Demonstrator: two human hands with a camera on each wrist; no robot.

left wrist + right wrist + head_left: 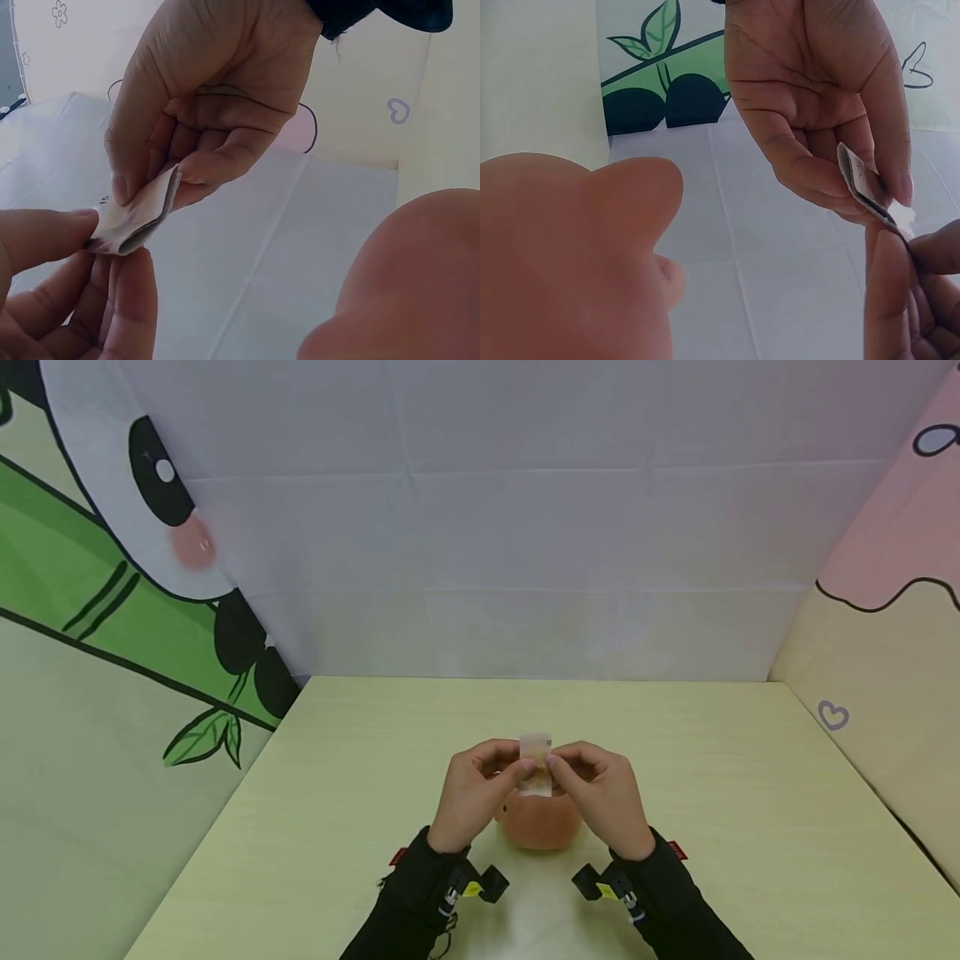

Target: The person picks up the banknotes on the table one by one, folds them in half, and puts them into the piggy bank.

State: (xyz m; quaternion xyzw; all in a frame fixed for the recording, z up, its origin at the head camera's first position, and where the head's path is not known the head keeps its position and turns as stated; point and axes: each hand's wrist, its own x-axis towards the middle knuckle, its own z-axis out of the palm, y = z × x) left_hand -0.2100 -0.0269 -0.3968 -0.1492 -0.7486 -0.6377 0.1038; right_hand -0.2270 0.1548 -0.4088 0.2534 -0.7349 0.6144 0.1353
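Note:
A folded banknote (536,747) is pinched at its two sides by both hands in front of the chest. My left hand (476,789) holds its left side between thumb and fingers. My right hand (603,793) grips the right side the same way. In the left wrist view the banknote (146,206) shows a bent fold and layered edges. Below and behind the hands stands an orange-pink piggy bank (540,822), its top partly covered by the note and fingers. Its rounded ear and snout show on the piggy bank (570,247) in the right wrist view.
The pale wooden table (360,760) carries the piggy bank near its middle. A grey-white cloth (525,527) hangs behind the far edge. Printed panels stand at both sides, a bamboo one (112,568) left and a cream one (885,668) right. Each wrist wears a small camera (493,883).

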